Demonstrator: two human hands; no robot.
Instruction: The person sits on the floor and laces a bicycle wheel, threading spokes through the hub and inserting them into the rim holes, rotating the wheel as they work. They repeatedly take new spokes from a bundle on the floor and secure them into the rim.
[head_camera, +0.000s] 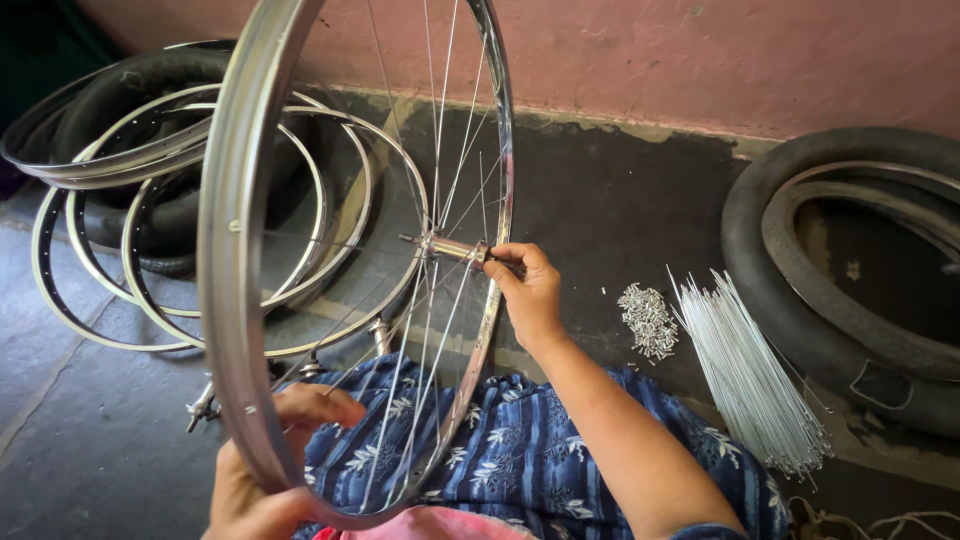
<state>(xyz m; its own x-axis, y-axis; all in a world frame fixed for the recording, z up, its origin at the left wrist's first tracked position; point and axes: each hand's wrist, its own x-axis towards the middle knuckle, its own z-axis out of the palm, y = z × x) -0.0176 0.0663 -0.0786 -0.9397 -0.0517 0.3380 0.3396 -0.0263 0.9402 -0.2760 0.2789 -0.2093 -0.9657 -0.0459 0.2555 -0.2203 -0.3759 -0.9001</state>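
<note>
Steel wheel rim (232, 250) hides most of left hand (265, 470).

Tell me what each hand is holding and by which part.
Both hold one spoked bicycle wheel: the left hand grips its lower rim, the right hand pinches the hub axle's end.

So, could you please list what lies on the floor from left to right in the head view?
Stack of bare silver wheel rims → small heap of metal spoke nipples → bundle of thin silver spokes → black rubber tyres.

The dark floor (620, 200) carries stacked bare rims (150, 230), a tyre (840, 300), loose spokes (750, 370) and a nipple pile (648, 320).
</note>
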